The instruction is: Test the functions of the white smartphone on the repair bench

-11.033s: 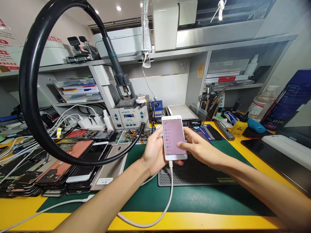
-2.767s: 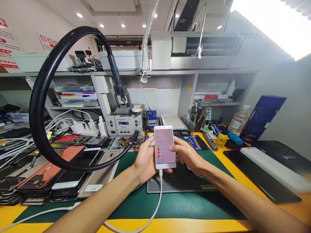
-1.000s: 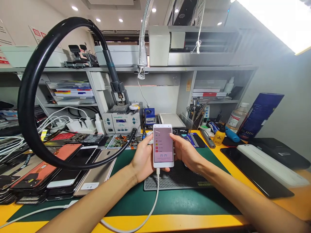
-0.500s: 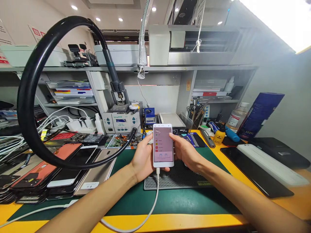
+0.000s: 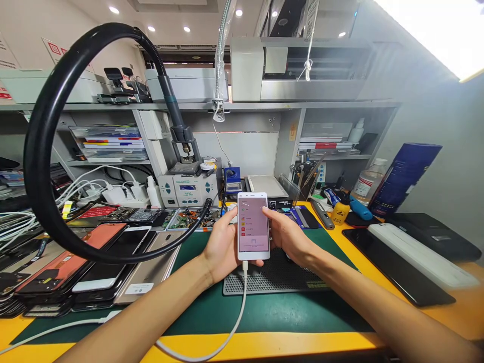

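Observation:
A white smartphone stands upright in front of me, its lit screen showing a list with small coloured icons. My left hand wraps round it from the left, with fingertips showing past its lower right edge. From the right side, my right hand grips the phone too. Its thumb lies on the upper right of the screen, and its other fingers are partly hidden behind the phone. A white charging cable is plugged into the bottom end and curves down to the table edge. Beneath the hands is a black perforated mat.
Stacked phones and phone parts lie at the left, under the looping black hose of a soldering station. Right of the green mat are a black panel, a white case and a yellow bottle.
At the bottom of the phone's screen, two small icons have become one. Both hands and the phone keep nearly the same place; the view has shifted very slightly.

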Demonstrator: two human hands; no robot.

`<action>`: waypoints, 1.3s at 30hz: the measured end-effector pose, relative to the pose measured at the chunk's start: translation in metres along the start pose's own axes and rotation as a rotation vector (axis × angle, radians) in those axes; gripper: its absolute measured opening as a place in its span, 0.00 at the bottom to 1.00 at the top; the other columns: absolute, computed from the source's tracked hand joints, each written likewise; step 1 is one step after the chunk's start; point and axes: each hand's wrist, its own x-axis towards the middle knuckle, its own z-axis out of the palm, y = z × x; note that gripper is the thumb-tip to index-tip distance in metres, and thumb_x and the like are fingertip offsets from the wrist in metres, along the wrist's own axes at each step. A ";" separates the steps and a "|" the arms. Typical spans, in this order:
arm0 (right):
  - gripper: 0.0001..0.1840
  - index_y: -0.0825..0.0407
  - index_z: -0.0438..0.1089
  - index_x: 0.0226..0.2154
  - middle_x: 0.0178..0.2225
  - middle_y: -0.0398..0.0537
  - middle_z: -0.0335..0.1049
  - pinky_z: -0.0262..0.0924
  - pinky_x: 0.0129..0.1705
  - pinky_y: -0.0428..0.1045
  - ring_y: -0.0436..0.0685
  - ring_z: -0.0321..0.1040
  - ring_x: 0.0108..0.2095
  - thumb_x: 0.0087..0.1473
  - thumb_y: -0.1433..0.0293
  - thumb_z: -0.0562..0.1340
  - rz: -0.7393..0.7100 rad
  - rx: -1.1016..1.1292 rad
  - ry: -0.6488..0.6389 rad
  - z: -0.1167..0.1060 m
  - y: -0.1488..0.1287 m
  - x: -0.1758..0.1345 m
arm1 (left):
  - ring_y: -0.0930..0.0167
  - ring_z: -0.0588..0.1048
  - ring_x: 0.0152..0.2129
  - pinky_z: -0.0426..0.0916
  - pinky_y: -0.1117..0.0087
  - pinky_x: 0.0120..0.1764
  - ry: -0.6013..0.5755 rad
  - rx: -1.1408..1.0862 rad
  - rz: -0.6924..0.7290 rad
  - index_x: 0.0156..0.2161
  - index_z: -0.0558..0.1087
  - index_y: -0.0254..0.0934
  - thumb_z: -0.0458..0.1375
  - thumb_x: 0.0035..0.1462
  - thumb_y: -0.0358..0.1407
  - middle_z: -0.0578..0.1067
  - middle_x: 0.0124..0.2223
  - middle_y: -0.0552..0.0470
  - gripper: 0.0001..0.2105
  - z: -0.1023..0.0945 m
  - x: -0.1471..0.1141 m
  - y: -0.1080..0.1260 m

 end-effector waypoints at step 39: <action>0.31 0.47 0.70 0.57 0.49 0.53 0.76 0.67 0.38 0.57 0.63 0.73 0.39 0.66 0.49 0.45 -0.001 0.090 -0.054 -0.001 -0.004 -0.003 | 0.57 0.80 0.36 0.78 0.55 0.33 0.007 -0.021 -0.004 0.53 0.76 0.31 0.44 0.68 0.52 0.79 0.42 0.35 0.29 -0.002 0.000 0.000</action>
